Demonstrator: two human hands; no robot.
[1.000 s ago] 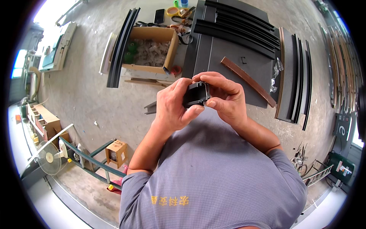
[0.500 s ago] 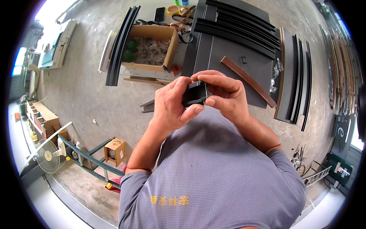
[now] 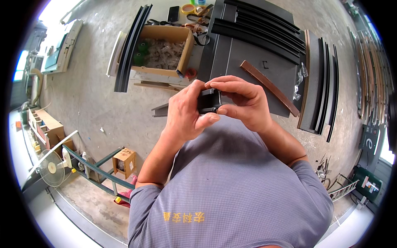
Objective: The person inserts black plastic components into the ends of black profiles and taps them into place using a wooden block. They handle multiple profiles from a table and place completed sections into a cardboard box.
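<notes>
Left hand (image 3: 182,109): closed around a black channel (image 3: 208,100), fingers on the far edge, thumb on the near.
Right hand (image 3: 245,99): curved, fingertips and thumb pinching the channel's end from far and near sides; fine detail there too small to tell.
Black channel: held above the grey shirt (image 3: 248,177), one end between the hands, the other showing left of the left hand, which hides the middle.
Dark panel (image 3: 244,74): beyond the right hand, its near edge partly covered by the hands.
On the panel: brown strip (image 3: 269,87), lying diagonally; small black bracket (image 3: 265,65); row of black profiles (image 3: 260,39) across the far part; crumpled clear plastic (image 3: 297,93) at the right edge.
Cardboard box (image 3: 186,58): beyond the left hand, open, holding clear bags (image 3: 164,56) and green rolls (image 3: 139,58).
Dark profile (image 3: 131,51): long, overlapping the box's left side.
Phone (image 3: 173,13): black-faced, beyond the box, near a yellow tape roll (image 3: 182,10).
Farther left, low: green rail (image 3: 98,168), small carton (image 3: 129,162), fan (image 3: 51,167).
</notes>
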